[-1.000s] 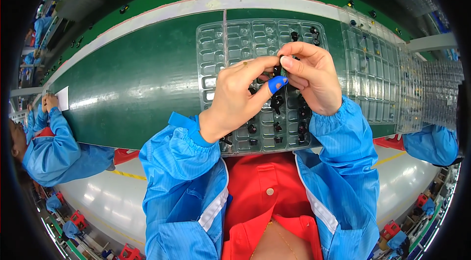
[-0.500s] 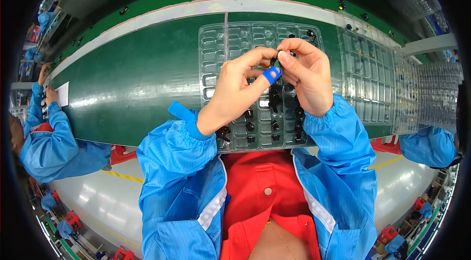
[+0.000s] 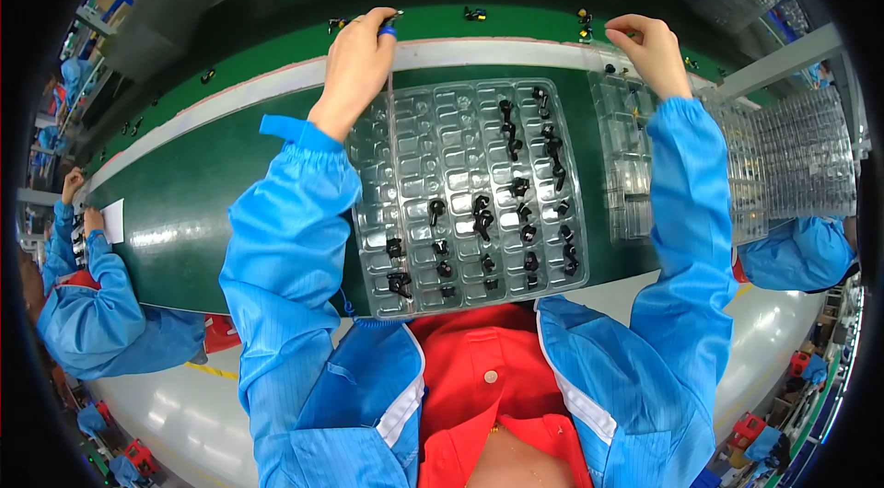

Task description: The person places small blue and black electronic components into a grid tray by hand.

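My left hand (image 3: 357, 66) reaches over the far green belt, thumb and fingers closed on a small dark part (image 3: 396, 17) with a pale tip, mostly hidden. A blue band wraps its thumb. My right hand (image 3: 656, 53) is held out at the far right, thumb and forefinger bent toward each other with a slight gap and nothing visible between them. Just left of those fingertips, small black-and-yellow parts (image 3: 585, 26) lie on the belt. Between my arms, the clear compartment tray (image 3: 425, 143) holds several black parts (image 3: 482, 217), mostly in its near and right pockets.
A pale rail (image 3: 479, 51) separates the green table (image 3: 221, 212) from the belt (image 3: 276, 53). More parts (image 3: 474, 15) lie along that belt. Clear trays (image 3: 801, 166) are stacked at the right. A co-worker's blue sleeve (image 3: 101, 276) is at the left, another person's sleeve (image 3: 796, 253) at the right.
My hands were together above the tray, fingering a small part. They have separated and moved away over the rail, left hand to the left, right hand to the right, uncovering the tray.
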Demonstrator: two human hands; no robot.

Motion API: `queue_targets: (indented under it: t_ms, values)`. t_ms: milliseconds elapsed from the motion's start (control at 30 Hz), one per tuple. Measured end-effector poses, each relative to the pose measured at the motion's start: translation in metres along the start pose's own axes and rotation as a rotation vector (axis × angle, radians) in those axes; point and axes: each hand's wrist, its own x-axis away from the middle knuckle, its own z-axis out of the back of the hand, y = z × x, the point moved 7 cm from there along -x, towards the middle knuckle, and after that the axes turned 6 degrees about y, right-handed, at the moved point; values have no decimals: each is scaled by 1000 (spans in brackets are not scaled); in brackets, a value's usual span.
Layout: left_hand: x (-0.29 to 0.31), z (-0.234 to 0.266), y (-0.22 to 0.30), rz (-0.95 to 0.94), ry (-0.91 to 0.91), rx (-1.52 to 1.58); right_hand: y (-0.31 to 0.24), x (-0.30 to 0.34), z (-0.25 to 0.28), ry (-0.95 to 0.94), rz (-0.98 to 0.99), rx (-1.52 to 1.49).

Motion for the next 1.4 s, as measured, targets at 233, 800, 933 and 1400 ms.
queue_targets:
  t_ms: [233, 800, 933, 1400]
  values:
    - [4, -11, -40, -36, 4, -195, 61, -45, -68, -244, 6, 226]
    - [54, -71, 93, -388, -372, 98, 33, -57, -106, -372, 190, 155]
    - [55, -63, 92, -366, -279, 183, 14, -54, -77, -281, 197, -180]
    - [92, 4, 60, 580, -239, 1258, -137, 103, -49, -617, -427, -1272]
